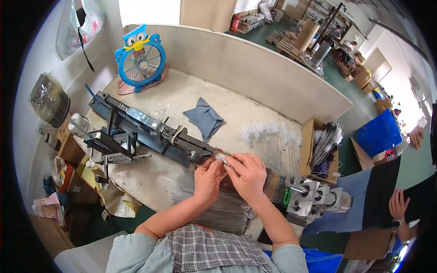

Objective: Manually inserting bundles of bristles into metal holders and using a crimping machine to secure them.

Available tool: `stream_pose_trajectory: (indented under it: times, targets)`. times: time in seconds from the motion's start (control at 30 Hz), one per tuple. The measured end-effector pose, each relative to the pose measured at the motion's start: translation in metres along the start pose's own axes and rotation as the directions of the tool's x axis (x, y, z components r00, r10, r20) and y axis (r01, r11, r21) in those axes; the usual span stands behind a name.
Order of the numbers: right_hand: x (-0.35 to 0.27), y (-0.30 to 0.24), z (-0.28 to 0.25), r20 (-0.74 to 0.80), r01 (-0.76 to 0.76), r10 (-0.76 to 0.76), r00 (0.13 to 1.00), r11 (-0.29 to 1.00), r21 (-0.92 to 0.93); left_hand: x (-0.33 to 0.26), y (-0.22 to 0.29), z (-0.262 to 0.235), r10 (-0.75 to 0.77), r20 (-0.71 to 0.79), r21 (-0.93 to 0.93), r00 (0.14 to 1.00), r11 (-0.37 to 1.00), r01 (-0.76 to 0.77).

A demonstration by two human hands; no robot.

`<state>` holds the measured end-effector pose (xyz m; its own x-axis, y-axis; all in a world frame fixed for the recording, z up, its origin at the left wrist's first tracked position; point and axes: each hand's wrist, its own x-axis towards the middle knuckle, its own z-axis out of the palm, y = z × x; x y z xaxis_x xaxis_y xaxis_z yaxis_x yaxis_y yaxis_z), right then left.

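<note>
Because the piece is so small, it seems, both hands come together on it at the right end of the long dark metal fixture [144, 119]. The left hand [208, 179] has its thumb and forefinger nearly closed, and the right hand [247, 176] pinches from the other side, so the small pale piece [222, 157] sits between their fingertips; how firmly, I cannot tell. Probably two hands keep it from turning. One bundle of thin wires [218, 207] lies under the forearms, near the body, perhaps for easy reach. Other white-tipped wires [273, 141] are spread beyond the right hand, beside a cardboard box [307, 141]. The grey cloth [203, 118] lies behind the fixture, apart from the fingers.
</note>
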<state>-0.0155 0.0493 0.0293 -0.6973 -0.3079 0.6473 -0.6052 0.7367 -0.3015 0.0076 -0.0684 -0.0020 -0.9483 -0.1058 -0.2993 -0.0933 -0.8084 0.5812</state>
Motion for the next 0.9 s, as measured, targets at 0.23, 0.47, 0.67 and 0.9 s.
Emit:
stream_pose_trajectory:
  times: [0.23, 0.47, 0.67, 0.9]
  targets:
    - [0.0019, -0.001, 0.0023, 0.008, -0.048, 0.047, 0.999, 0.996, 0.072, 0.0011, -0.0029, -0.0006, 0.021, 0.004, 0.018, 1.0, 1.0, -0.021]
    - [0.0019, 0.0015, 0.0035, 0.033, -0.057, 0.054, 0.998, 0.995, 0.086, 0.0039, -0.0043, -0.0058, 0.004, 0.004, 0.007, 1.0, 1.0, -0.004]
    - [0.0039, -0.0009, 0.0005, 0.064, -0.07, 0.064, 0.996, 0.993, 0.097, 0.0026, -0.0041, -0.0043, 0.01, -0.005, 0.005, 1.0, 1.0, -0.01]
    - [0.0082, -0.0023, 0.0058, 0.122, -0.059, 0.046, 0.991, 0.993, 0.104, -0.0002, -0.0007, 0.0019, 0.028, 0.004, -0.003, 1.0, 1.0, -0.028]
